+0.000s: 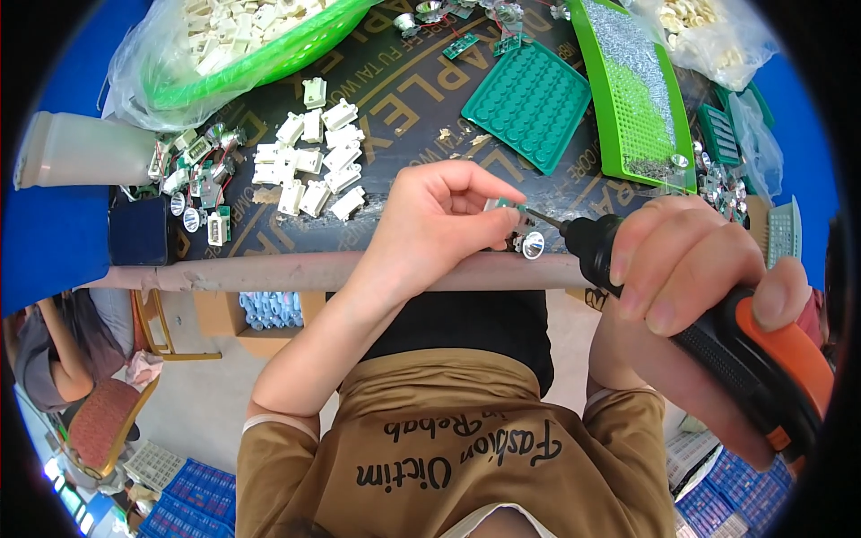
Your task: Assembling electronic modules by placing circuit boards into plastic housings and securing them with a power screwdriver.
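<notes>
My left hand (435, 220) pinches a small green circuit board (509, 204) near the table's front edge, and a pale part shows beside it. A round silver lamp reflector (533, 245) sits just below those fingers; whether it is joined to the board I cannot tell. My right hand (695, 260) is wrapped round a black and orange electric screwdriver (599, 251). The tool points left, and its thin bit reaches close to the board. Whether the tip touches a screw is too small to see.
Several white plastic housings (309, 161) lie left of my hands, beside reflectors with wired boards (202, 184). A green basket (332, 40) of housings stands at the back left. Ahead are a teal dimpled tray (529, 103) and a green tray of screws (637, 99).
</notes>
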A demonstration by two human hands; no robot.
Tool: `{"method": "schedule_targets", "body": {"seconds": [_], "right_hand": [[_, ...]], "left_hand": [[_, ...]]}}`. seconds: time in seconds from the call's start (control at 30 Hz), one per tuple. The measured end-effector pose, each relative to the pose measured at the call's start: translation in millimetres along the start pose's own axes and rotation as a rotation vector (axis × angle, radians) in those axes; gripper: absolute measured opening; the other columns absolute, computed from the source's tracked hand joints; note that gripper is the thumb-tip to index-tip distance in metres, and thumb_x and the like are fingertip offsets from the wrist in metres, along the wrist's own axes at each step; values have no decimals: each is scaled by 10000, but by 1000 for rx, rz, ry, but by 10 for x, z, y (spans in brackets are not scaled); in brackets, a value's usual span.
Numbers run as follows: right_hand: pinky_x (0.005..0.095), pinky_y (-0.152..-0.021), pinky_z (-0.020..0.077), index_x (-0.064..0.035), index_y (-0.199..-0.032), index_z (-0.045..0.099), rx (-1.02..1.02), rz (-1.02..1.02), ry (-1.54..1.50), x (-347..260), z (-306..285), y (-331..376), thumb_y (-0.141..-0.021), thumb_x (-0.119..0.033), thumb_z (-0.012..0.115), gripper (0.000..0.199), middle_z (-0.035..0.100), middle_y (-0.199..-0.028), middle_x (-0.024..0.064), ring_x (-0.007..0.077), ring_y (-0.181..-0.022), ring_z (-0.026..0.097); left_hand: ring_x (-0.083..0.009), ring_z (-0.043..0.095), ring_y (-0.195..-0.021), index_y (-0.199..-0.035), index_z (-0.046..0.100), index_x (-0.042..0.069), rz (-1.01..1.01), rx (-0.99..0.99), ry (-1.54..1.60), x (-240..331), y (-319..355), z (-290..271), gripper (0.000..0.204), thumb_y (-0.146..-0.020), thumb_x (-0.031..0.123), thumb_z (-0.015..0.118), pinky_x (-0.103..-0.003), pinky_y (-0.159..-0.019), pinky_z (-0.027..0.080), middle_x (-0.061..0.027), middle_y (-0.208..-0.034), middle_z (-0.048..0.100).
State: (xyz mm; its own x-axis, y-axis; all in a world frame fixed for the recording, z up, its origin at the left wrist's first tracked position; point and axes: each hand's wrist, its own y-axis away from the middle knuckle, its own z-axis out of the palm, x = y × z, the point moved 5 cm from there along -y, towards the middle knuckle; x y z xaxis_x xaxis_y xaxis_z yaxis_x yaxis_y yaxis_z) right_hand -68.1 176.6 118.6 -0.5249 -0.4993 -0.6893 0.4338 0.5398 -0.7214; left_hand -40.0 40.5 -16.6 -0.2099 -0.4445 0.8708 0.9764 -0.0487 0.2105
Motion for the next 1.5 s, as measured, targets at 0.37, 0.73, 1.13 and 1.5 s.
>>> {"method": "schedule_targets", "body": {"seconds": [0.37, 0.73, 1.13, 1.5], "right_hand": [[344, -592, 376, -11, -1087, 496, 339, -119, -95, 99, -1149, -14, -603, -869, 324, 1000, 541, -703, 121, 209, -586, 472], [325, -486, 423, 7, -920, 444, 715, 26, 424, 562, -1579, -80, -751, -702, 424, 729, 492, -542, 119, 215, -469, 483], [325, -480, 429, 25, -921, 458, 750, 33, 431, 652, -1756, 16, -739, -699, 450, 747, 510, -556, 133, 227, -473, 502], [323, -473, 426, 14, -905, 450, 745, -4, 462, 670, -1686, -16, -754, -685, 445, 715, 495, -549, 127, 225, -475, 497]], "left_hand": [[-36, 509, -740, -918, 533, 19, 82, -15, -53, 47, 4, 59, 107, -817, -3, 558, -192, -682, 461, -4, -836, 532], [-116, 545, -864, -996, 527, -25, 176, -103, -14, 47, 13, 57, 196, -806, -75, 524, -251, -754, 499, -53, -961, 493], [-103, 587, -810, -1035, 567, -49, 95, -75, 43, 35, 32, 41, 283, -758, -82, 610, -225, -725, 488, -80, -913, 615], [-94, 593, -764, -951, 578, -24, 125, -35, 24, 25, 49, 11, 207, -753, -50, 634, -222, -687, 488, -71, -868, 627]]}}
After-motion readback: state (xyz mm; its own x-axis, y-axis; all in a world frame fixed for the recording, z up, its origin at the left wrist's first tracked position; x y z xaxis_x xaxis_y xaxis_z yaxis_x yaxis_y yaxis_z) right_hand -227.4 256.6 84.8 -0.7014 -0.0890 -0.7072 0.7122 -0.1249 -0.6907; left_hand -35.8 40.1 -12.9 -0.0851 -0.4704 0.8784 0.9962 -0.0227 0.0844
